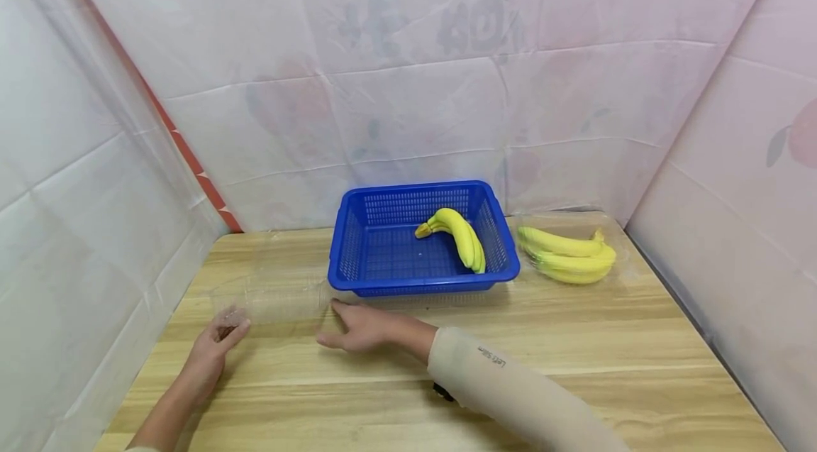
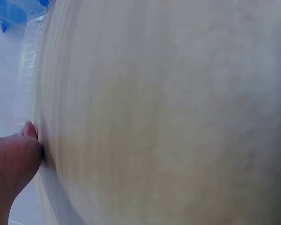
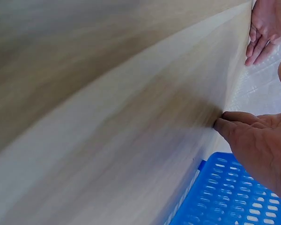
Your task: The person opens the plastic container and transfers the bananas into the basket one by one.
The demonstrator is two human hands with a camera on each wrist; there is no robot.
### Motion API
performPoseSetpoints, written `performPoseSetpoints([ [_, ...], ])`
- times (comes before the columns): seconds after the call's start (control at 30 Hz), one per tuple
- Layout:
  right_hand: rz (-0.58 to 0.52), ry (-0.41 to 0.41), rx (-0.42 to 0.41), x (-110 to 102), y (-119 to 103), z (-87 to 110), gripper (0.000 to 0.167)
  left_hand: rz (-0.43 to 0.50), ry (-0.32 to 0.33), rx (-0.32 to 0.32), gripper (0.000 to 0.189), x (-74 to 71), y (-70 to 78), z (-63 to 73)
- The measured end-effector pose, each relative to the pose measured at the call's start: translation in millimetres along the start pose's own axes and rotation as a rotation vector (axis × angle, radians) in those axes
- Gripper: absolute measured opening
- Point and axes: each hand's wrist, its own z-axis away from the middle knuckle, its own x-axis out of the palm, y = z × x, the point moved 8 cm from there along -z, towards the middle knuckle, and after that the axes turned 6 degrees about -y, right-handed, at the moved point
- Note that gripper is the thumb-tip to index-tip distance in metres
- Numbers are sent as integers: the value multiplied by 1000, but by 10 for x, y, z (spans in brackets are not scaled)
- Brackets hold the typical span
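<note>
A clear plastic container (image 1: 284,299) sits on the table's left part, its outline faint. At its near left corner is my left hand (image 1: 213,353), thumb apart from the fingers; the right wrist view shows this hand's fingers (image 3: 260,49) fairly straight. My right hand (image 1: 364,326) reaches to the container's right end, fingers extended and thumb spread. Just behind that hand stands a blue plastic basket (image 1: 421,285), with a bunch of bananas (image 1: 461,235) in its right half. Whether either hand's fingertips press the clear plastic is hard to tell.
To the basket's right, another clear container (image 1: 622,239) holds bananas (image 1: 574,260). The wooden table (image 1: 357,402) meets a pale sheet wall (image 1: 408,111) at the back, with more sheets on both sides.
</note>
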Motion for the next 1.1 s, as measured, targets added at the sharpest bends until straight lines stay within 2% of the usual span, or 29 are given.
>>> performPoseSetpoints([
  [0.1,52,-13,-29,-18,17,138,91,-99,23,-56,86,14,-3,39],
  [0.27,98,-21,-110,-67,20,503,83,-263,50,-52,80,79,34,146],
  [0.37,97,-23,-148,-109,32,773,77,-280,74,-34,77,162,64,205],
  [0.47,53,-26,-164,-159,72,1035,69,-281,88,-15,69,305,113,251],
  [0.57,-23,-11,-158,-225,140,1268,63,-290,88,21,55,508,190,280],
  [0.67,-85,37,-150,-301,227,1455,58,-281,62,69,44,747,296,294],
  [0.93,-98,248,-155,-464,576,1851,43,-180,-125,222,37,1466,629,264],
  [1.1,-108,369,-107,-562,858,2103,30,-167,-216,301,36,1837,822,290],
])
